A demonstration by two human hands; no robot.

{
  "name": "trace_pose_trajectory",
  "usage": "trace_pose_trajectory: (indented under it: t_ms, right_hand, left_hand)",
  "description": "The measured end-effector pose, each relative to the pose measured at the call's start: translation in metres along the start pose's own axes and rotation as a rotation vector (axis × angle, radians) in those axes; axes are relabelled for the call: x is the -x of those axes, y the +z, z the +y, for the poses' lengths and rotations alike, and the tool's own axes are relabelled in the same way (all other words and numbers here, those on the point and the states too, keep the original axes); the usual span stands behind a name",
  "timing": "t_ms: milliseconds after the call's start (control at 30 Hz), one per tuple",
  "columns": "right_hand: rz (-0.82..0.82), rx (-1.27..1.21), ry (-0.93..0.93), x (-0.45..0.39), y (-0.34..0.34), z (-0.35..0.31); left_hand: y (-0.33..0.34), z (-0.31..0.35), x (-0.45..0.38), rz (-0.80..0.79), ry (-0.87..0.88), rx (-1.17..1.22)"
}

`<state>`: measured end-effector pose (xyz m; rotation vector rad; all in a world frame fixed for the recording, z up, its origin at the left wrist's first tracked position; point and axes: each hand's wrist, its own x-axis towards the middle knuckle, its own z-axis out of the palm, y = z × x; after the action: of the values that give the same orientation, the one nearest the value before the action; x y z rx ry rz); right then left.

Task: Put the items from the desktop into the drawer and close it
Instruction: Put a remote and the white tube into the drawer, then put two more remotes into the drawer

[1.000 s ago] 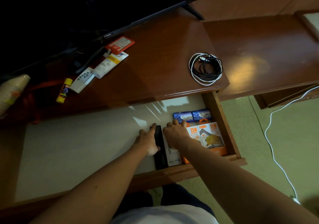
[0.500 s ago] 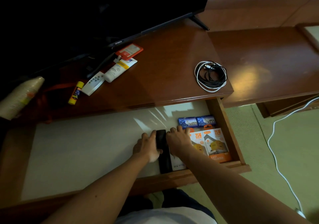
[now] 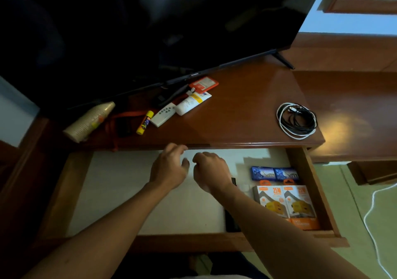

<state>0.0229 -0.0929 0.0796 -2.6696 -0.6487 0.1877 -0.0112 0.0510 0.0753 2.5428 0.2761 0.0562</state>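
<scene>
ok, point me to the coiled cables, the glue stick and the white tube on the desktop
coiled cables point(image 3: 297, 120), head view, on the black strands at the middle of the coil
glue stick point(image 3: 145, 122), head view, on the middle of its yellow body
white tube point(image 3: 191, 103), head view, on the middle of its label

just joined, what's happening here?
A person is clearing a brown wooden desktop into the open wooden drawer below. Both the left hand and the right hand hang over the drawer, holding nothing. Two orange charger boxes already lie inside. A coiled black-and-white cable, white tube and yellow glue stick are on top.
</scene>
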Motion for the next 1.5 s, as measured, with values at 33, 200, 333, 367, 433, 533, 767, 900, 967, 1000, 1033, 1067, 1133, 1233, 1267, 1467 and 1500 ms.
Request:
trace_pose_trajectory:
  t_ms: [33, 200, 333, 367, 433, 533, 767, 900, 967, 1000, 1033, 1067, 1133, 1233, 1267, 1467, 1500]
  right_hand:
    - [0.044, -0.021, -0.028, -0.006, -0.001, -0.008]
    - [0.001, 0.030, -0.135, -0.053, -0.013, -0.035]
    - [-0.097, 0.092, -0.177, -0.096, -0.012, -0.043]
    - [-0.111, 0.096, -0.188, -0.106, -0.010, -0.044]
    - [-0.145, 0.111, -0.202, -0.122, -0.007, -0.043]
    - [-0.133, 0.150, -0.236, -0.137, 0.000, -0.038]
    - [-0.060, 0.220, -0.334, -0.140, -0.001, -0.031]
    - [0.010, 0.241, -0.280, -0.133, -0.004, -0.025]
    - [0.043, 0.265, -0.201, -0.131, -0.004, -0.025]
    - [0.064, 0.247, -0.147, -0.131, -0.005, -0.026]
    - [0.081, 0.224, -0.093, -0.131, -0.007, -0.028]
    - [0.081, 0.210, -0.044, -0.131, -0.008, -0.030]
    - [0.034, 0.183, 0.044, -0.130, -0.012, -0.032]
    - [-0.012, 0.125, 0.107, -0.132, -0.016, -0.033]
    - [-0.016, 0.113, 0.105, -0.132, -0.016, -0.032]
    - [-0.049, 0.069, 0.092, -0.132, -0.018, -0.026]
    - [-0.054, 0.069, 0.093, -0.131, -0.018, -0.025]
  left_hand:
    - [-0.012, -0.005, -0.007, 0.055, 0.007, 0.032]
    - [-0.060, -0.026, -0.062, 0.208, -0.002, -0.015]
    - [-0.081, -0.032, -0.109, 0.135, -0.008, -0.106]
    - [-0.084, -0.033, -0.119, 0.108, -0.017, -0.124]
    - [-0.087, -0.035, -0.136, 0.046, -0.042, -0.165]
    - [-0.085, -0.040, -0.155, -0.056, -0.034, -0.198]
    - [-0.075, -0.043, -0.177, -0.165, -0.055, -0.216]
    - [-0.063, -0.042, -0.184, -0.101, -0.090, -0.199]
    - [-0.058, -0.040, -0.189, -0.033, -0.095, -0.200]
    - [-0.056, -0.037, -0.192, -0.016, -0.096, -0.199]
    - [-0.054, -0.033, -0.195, -0.012, -0.104, -0.204]
    - [-0.052, -0.029, -0.198, -0.012, -0.121, -0.213]
    - [-0.051, -0.019, -0.201, -0.011, -0.169, -0.231]
    - [-0.052, -0.011, -0.203, 0.015, -0.195, -0.253]
    - [-0.052, -0.010, -0.203, 0.025, -0.196, -0.254]
    - [-0.056, -0.015, -0.207, 0.008, -0.202, -0.254]
    - [-0.057, -0.016, -0.208, -0.011, -0.199, -0.263]
